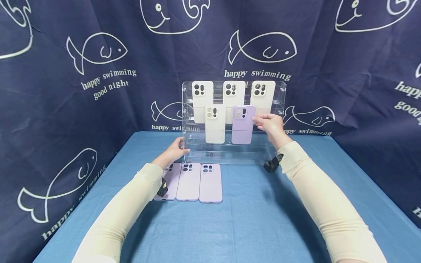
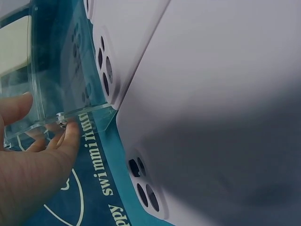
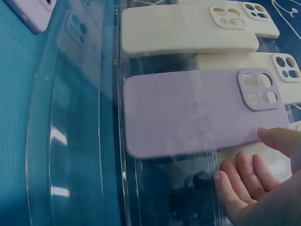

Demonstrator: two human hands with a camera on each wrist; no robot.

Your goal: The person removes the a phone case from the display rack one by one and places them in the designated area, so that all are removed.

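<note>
The lilac phone case (image 1: 243, 124) stands upright on the middle step of the clear acrylic display rack (image 1: 279, 91), just right of a cream case, and your right hand (image 1: 270, 124) has its thumb and fingertips (image 3: 277, 139) at the case's upper right edge, the other fingers loosely curled beneath it; whether the thumb truly pinches the edge or only touches it I cannot tell. To do this well, judge it a matter of seating: let the bottom edge settle fully into the step's lip, keep the case leaning back against the tier behind, and line its side up parallel with the cream case (image 1: 215, 123) beside it, near but not pushing it. Ease your fingers away sideways rather than dragging forward, since a light shell like this will probably tip out with little force. Your left hand (image 1: 173, 151) rests with relaxed, fairly straight fingers against the rack's lower left corner, touching the acrylic; keep it there to steady the rack, which looks light enough to slide on the blue tabletop (image 1: 263, 219). Counting: the rack holds four cream cases, three on the top tier (image 1: 234, 95) and one on the middle step, plus the one lilac case. Three more lilac cases (image 1: 210, 182) lie flat, side by side and touching, on the tabletop just in front of the rack, the leftmost partly hidden by your left sleeve. That makes four lilac in all.
</note>
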